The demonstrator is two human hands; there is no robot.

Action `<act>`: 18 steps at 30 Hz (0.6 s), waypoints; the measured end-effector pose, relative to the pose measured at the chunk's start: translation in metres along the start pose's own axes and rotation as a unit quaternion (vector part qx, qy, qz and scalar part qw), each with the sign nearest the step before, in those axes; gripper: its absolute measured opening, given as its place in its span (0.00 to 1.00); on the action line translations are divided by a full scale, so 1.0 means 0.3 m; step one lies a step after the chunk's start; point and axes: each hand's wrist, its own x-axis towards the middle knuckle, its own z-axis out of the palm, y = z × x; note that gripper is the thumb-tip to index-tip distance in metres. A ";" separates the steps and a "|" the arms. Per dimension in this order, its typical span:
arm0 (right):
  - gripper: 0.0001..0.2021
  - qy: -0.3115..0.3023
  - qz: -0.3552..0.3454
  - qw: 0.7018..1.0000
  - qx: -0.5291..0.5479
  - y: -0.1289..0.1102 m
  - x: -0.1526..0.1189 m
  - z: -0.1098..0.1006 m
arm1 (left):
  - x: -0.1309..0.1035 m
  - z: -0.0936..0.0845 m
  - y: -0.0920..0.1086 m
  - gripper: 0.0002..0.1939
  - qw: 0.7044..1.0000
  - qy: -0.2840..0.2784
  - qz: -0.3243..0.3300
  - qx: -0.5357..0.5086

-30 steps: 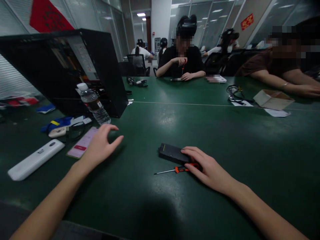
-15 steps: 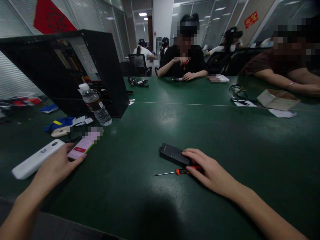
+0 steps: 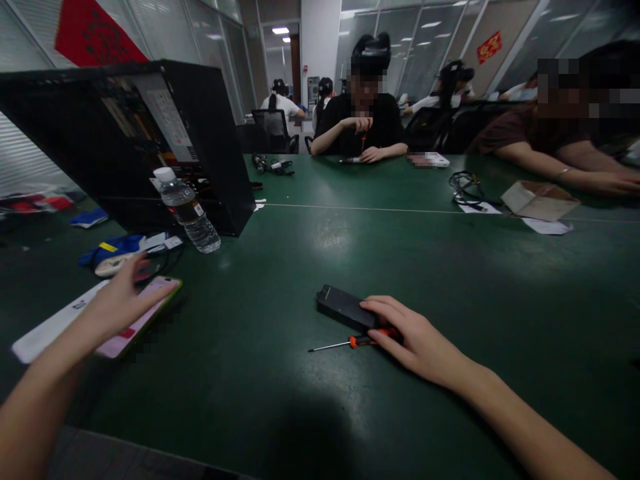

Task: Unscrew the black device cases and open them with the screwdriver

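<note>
My left hand [image 3: 117, 300] hovers over a phone [image 3: 150, 303] with a pink screen and green edge, its fingers apart and nothing gripped. Beside the phone lies a long white object [image 3: 55, 327], partly behind my wrist. My right hand [image 3: 413, 337] rests with fingers around the near end of a black box [image 3: 345, 308] and the handle of an orange and black screwdriver [image 3: 357, 341]. The screwdriver's shaft points left on the green table.
A black computer case [image 3: 220, 147] stands at the left, with a water bottle [image 3: 189, 212] before it and a blue item [image 3: 113, 250] nearby. An open carton [image 3: 537, 200] and cables [image 3: 467, 187] lie at the right. A person [image 3: 367, 113] sits opposite.
The phone has come down and left and now lies nearer the table's front edge. My left hand has loosened from it and raised its fingers. My right hand has stayed in place.
</note>
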 end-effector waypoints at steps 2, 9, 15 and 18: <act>0.20 -0.001 0.003 1.000 0.003 -0.002 -0.001 -0.001 | 0.096 -0.004 0.104 0.51 0.998 0.019 0.020 -0.062; 0.21 -0.015 0.012 1.000 0.013 -0.002 0.003 -0.002 | 0.313 0.037 0.232 0.41 0.992 0.063 0.040 -0.103; 0.21 -0.028 0.015 0.999 0.014 -0.011 -0.001 -0.014 | 0.394 0.067 0.129 0.40 0.985 0.120 0.007 -0.121; 0.21 -0.031 0.012 0.999 0.013 -0.011 -0.005 -0.017 | 0.435 0.077 0.070 0.37 0.980 0.164 0.019 -0.114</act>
